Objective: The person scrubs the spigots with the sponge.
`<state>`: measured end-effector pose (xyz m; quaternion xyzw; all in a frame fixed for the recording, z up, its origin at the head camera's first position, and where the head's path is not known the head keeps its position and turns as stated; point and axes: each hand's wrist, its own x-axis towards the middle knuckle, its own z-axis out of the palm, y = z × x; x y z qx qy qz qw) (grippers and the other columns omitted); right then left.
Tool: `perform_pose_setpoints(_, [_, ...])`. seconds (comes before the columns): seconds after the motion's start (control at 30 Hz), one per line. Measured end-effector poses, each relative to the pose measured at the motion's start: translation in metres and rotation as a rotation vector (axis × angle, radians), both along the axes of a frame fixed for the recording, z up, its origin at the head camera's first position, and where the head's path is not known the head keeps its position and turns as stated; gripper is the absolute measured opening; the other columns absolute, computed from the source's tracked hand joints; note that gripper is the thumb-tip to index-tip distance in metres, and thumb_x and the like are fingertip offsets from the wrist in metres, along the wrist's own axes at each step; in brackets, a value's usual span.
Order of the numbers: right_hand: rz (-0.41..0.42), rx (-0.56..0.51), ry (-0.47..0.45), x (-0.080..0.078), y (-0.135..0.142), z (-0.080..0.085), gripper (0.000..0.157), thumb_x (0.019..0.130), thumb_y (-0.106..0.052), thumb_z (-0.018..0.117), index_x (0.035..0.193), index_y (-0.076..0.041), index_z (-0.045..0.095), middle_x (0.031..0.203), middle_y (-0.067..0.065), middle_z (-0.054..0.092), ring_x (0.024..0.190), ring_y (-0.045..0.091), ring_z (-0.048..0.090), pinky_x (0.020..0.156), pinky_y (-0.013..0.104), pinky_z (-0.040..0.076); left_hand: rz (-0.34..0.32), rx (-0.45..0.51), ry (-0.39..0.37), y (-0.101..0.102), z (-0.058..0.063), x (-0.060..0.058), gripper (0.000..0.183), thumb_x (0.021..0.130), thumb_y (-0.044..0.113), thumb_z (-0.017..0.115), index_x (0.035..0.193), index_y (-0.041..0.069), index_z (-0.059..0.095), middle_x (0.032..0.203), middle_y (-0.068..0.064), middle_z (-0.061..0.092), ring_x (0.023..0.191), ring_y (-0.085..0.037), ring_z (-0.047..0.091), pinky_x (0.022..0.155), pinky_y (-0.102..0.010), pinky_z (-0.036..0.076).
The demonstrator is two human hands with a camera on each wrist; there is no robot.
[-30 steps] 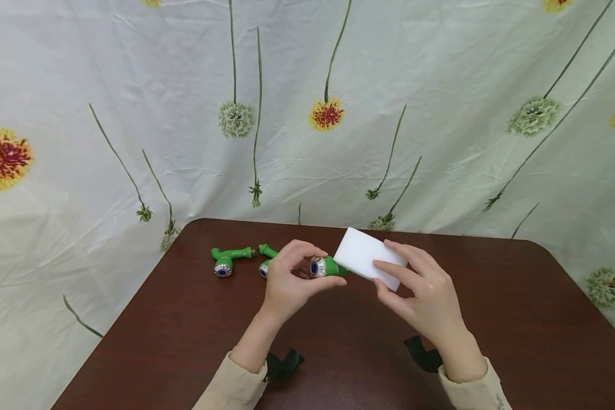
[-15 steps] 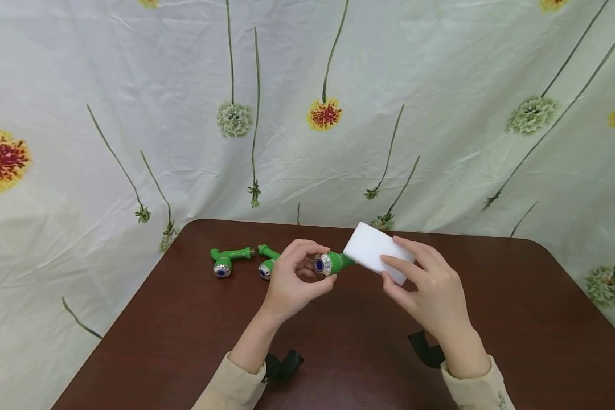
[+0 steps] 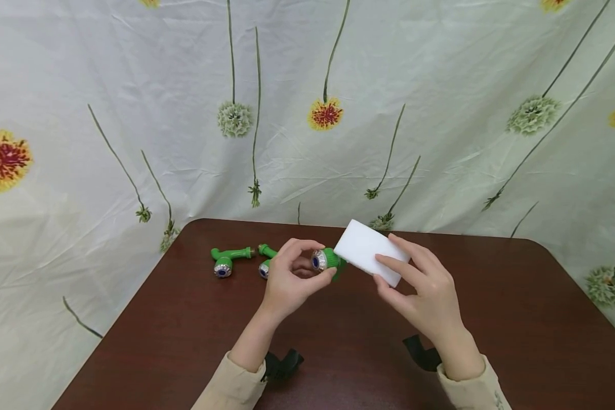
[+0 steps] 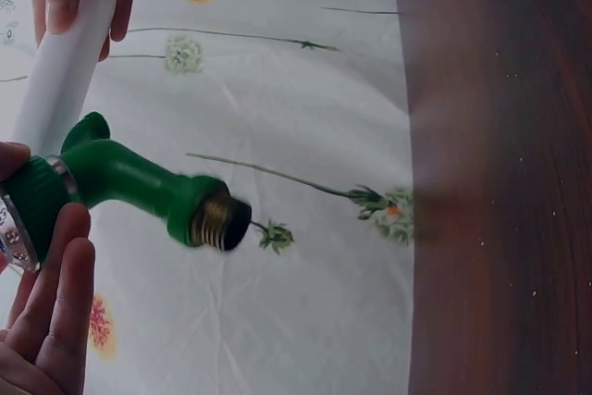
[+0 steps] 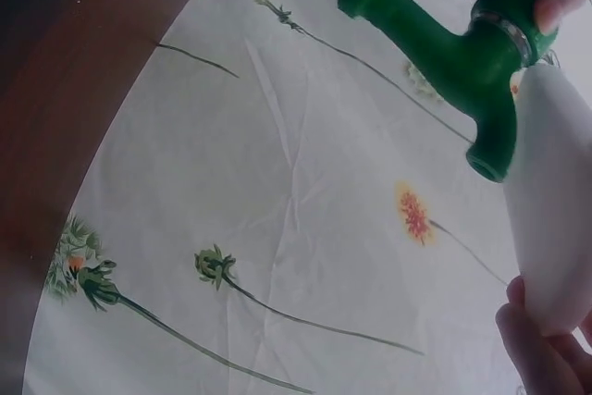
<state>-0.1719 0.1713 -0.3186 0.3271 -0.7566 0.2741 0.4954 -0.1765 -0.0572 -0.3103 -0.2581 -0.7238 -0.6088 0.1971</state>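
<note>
My left hand (image 3: pixel 292 279) pinches a green tap (image 4: pixel 129 173) by its ribbed knob, thumb and fingers on either side. A silver rim and blue centre mark the knob's end, and brass thread shows at the tap's inlet in the left wrist view. My right hand (image 3: pixel 425 285) grips a white sponge block (image 3: pixel 366 250) between thumb and fingers. One end of the sponge lies against the tap, beside its knob and spout (image 5: pixel 495 150). Both things are held up above the table.
Two more green taps lie on the dark brown table (image 3: pixel 338 353): one at the left (image 3: pixel 230 256), another tap (image 3: pixel 266 250) partly behind my left hand. A flowered white cloth (image 3: pixel 287 142) hangs behind the table. Black straps (image 3: pixel 284 364) are at my wrists.
The sponge shifts right and away with my right hand, then comes back left against the tap. The tap tilts slightly in my left hand. The taps on the table stay put.
</note>
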Motion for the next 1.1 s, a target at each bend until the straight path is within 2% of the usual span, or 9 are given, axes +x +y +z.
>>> perform_pose_setpoints(0.2, [-0.053, 0.039, 0.002, -0.0016, 0.0015, -0.0016, 0.025, 0.086, -0.028, 0.059, 0.093, -0.009, 0.074, 0.114, 0.016, 0.063, 0.095, 0.032, 0.061, 0.072, 0.042, 0.051, 0.025, -0.008, 0.025, 0.0014, -0.0005, -0.0005, 0.031, 0.07, -0.006, 0.077, 0.098, -0.006, 0.064, 0.086, -0.013, 0.058, 0.066, -0.025, 0.064, 0.061, -0.037, 0.057])
perform_pose_setpoints(0.37, [-0.148, -0.045, -0.024, -0.0016, 0.006, -0.0018, 0.028, 0.085, -0.029, 0.059, 0.093, -0.007, 0.074, 0.116, 0.015, 0.063, 0.096, 0.033, 0.06, 0.068, 0.043, 0.051, 0.048, -0.014, 0.014, 0.0018, -0.0011, -0.0009, 0.029, 0.07, -0.005, 0.078, 0.096, -0.005, 0.065, 0.084, -0.013, 0.059, 0.064, -0.022, 0.063, 0.061, -0.035, 0.056])
perform_pose_setpoints(0.43, [-0.14, -0.081, -0.018, -0.0017, 0.0062, -0.0016, 0.028, 0.084, -0.03, 0.061, 0.093, -0.007, 0.075, 0.116, 0.014, 0.063, 0.096, 0.033, 0.061, 0.066, 0.041, 0.05, 0.052, -0.014, 0.01, 0.0017, -0.0013, -0.001, 0.028, 0.071, -0.005, 0.077, 0.096, -0.005, 0.065, 0.082, -0.012, 0.059, 0.063, -0.021, 0.063, 0.059, -0.033, 0.056])
perform_pose_setpoints(0.5, [-0.091, -0.081, -0.012, -0.0019, 0.0051, -0.0011, 0.028, 0.084, -0.031, 0.062, 0.093, -0.007, 0.075, 0.115, 0.014, 0.064, 0.095, 0.031, 0.061, 0.067, 0.036, 0.049, 0.054, -0.016, 0.008, 0.0015, -0.0015, -0.001, 0.027, 0.072, -0.005, 0.077, 0.096, -0.005, 0.065, 0.082, -0.012, 0.059, 0.062, -0.02, 0.063, 0.058, -0.031, 0.055])
perform_pose_setpoints(0.63, [0.019, -0.016, -0.009, -0.0032, 0.0008, -0.0021, 0.026, 0.085, -0.031, 0.062, 0.092, -0.009, 0.074, 0.113, 0.014, 0.064, 0.093, 0.029, 0.062, 0.07, 0.034, 0.05, 0.05, -0.016, 0.0, 0.0017, -0.001, -0.0013, 0.025, 0.074, -0.004, 0.075, 0.097, -0.004, 0.066, 0.083, -0.013, 0.06, 0.063, -0.021, 0.063, 0.057, -0.031, 0.055])
perform_pose_setpoints(0.7, [0.041, 0.004, -0.021, -0.0041, 0.0002, -0.0034, 0.026, 0.085, -0.031, 0.062, 0.092, -0.009, 0.074, 0.113, 0.014, 0.064, 0.093, 0.028, 0.062, 0.069, 0.035, 0.05, 0.05, -0.012, -0.017, 0.0018, -0.0004, -0.001, 0.024, 0.076, -0.004, 0.074, 0.098, -0.004, 0.065, 0.084, -0.014, 0.06, 0.063, -0.022, 0.063, 0.057, -0.03, 0.054])
perform_pose_setpoints(0.8, [0.017, -0.004, -0.041, -0.0056, 0.003, -0.0051, 0.025, 0.085, -0.03, 0.061, 0.093, -0.009, 0.074, 0.114, 0.014, 0.064, 0.094, 0.029, 0.061, 0.07, 0.036, 0.05, 0.053, 0.006, -0.051, 0.0017, 0.0007, -0.0004, 0.022, 0.078, -0.003, 0.072, 0.098, -0.004, 0.064, 0.084, -0.014, 0.061, 0.063, -0.022, 0.062, 0.057, -0.029, 0.053])
perform_pose_setpoints(0.97, [-0.097, -0.083, -0.065, -0.005, 0.0076, -0.0057, 0.028, 0.084, -0.03, 0.061, 0.093, -0.008, 0.075, 0.115, 0.013, 0.064, 0.097, 0.03, 0.061, 0.073, 0.033, 0.049, 0.045, 0.038, -0.064, 0.0011, 0.0008, -0.0008, 0.02, 0.08, -0.003, 0.071, 0.097, -0.005, 0.062, 0.081, -0.014, 0.06, 0.063, -0.021, 0.06, 0.058, -0.028, 0.053])
perform_pose_setpoints(1.1, [-0.066, -0.102, -0.057, -0.0036, 0.0063, -0.0047, 0.027, 0.084, -0.031, 0.062, 0.093, -0.008, 0.075, 0.115, 0.012, 0.064, 0.097, 0.029, 0.061, 0.075, 0.025, 0.047, 0.04, 0.046, -0.062, 0.0005, 0.0008, -0.0009, 0.02, 0.08, -0.003, 0.071, 0.098, -0.007, 0.062, 0.081, -0.015, 0.06, 0.063, -0.02, 0.06, 0.058, -0.027, 0.052])
